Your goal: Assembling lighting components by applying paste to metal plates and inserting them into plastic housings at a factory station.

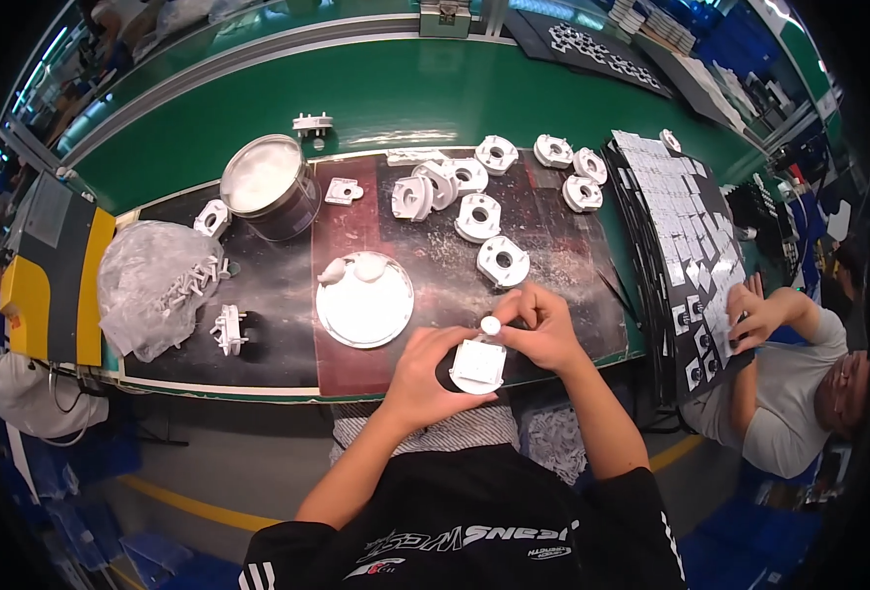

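Note:
Near the front edge of the table, my left hand (417, 382) grips a white plastic housing (478, 367) with a flat square face, thumb and fingers on its sides. Against the housing's upper end, my right hand (545, 332) is closed in a pinch at a small round white piece (491, 324); whether the piece is joined to the housing I cannot tell. Just left of my hands lies a round white dish (335, 329) with lumps of white paste (368, 280) on it. Beyond my right hand sits a white ring-shaped housing (503, 261).
Several more ring-shaped housings (477, 217) stand farther back. To the left are a tin of white paste (288, 218), a clear plastic bag (140, 295) with small white parts, and a yellow-grey machine (52, 275). At right, a co-worker's hand (757, 317) reaches over black trays (666, 334).

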{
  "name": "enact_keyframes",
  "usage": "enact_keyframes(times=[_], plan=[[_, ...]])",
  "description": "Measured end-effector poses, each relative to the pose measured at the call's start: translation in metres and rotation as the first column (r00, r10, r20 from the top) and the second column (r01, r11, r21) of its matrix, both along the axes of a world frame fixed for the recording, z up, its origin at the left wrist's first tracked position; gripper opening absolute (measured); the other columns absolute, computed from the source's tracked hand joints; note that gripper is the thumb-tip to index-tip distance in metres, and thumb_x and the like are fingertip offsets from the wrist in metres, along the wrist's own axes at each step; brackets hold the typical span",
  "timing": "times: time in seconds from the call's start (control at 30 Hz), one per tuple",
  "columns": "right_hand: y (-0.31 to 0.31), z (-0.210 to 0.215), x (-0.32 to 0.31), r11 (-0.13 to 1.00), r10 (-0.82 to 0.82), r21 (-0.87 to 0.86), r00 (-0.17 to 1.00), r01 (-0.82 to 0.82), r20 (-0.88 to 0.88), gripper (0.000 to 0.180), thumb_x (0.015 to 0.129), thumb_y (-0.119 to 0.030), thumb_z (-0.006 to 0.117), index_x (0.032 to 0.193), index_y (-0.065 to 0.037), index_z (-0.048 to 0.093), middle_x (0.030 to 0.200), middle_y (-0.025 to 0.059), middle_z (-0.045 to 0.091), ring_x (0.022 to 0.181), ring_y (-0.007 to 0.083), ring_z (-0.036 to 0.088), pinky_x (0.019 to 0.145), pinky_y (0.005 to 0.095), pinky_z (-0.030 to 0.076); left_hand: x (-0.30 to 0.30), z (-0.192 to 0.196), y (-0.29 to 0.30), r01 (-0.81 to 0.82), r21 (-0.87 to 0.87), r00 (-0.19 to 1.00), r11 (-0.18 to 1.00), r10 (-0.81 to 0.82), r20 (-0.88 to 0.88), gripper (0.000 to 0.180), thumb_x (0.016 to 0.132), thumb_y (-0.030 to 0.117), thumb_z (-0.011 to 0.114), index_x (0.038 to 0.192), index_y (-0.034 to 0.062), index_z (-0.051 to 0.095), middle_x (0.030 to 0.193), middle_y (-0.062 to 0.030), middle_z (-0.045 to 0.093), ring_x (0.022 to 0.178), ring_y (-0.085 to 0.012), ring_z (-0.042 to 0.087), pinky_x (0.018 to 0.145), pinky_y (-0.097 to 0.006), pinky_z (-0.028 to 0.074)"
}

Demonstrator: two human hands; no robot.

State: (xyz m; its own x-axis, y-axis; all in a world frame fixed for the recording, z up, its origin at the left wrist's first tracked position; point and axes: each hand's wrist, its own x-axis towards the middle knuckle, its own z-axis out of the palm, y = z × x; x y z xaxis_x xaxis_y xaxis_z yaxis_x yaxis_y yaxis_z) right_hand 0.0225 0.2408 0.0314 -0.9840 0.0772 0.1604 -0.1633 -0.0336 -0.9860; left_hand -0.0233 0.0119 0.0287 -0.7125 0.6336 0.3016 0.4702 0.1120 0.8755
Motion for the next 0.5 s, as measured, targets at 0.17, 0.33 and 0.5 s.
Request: enact_keyframes(times=[0.17,0.33,0.5], plan=[[-0.0007,0.0028,0.0020,1.000,0.004,0.012,1.000,-0.004,0.003,0.050,0.083,0.006,0.081,0.078,-0.012,0.035,0.095,0.0168,0.077,0.088,0.0155,0.066,0.076,0.0323,0.052,0.0024,0.0006,0.0006,0.006,0.001,1.000,1.000,-0.006,0.010,0.080,0.057,0.025,0.100,0.129,0.0077,0.068,0.125,-0.0091,0.070,0.114,-0.0313,0.061,0.100,-0.043,0.051],[-0.0007,0.0047,0.0001,1.000,0.009,0.018,1.000,-0.009,-0.014,0.051,0.082,0.006,0.082,0.077,-0.012,0.034,0.093,0.0158,0.077,0.087,0.0160,0.066,0.076,0.0325,0.052,0.0024,-0.0017,-0.0001,0.003,0.007,1.000,1.000,-0.003,-0.016,0.080,0.057,0.026,0.101,0.128,0.0064,0.068,0.125,-0.0096,0.070,0.114,-0.0315,0.061,0.099,-0.043,0.051],[-0.0009,0.0053,0.0008,0.998,0.011,0.058,1.000,-0.010,-0.016,0.053,0.082,0.004,0.083,0.076,-0.013,0.033,0.093,0.0158,0.078,0.086,0.0164,0.066,0.074,0.0330,0.052,0.0014,-0.0019,0.0000,0.011,0.017,1.000,1.000,-0.010,-0.019,0.080,0.057,0.026,0.101,0.127,0.0059,0.068,0.125,-0.0100,0.071,0.114,-0.0319,0.062,0.099,-0.043,0.051]])
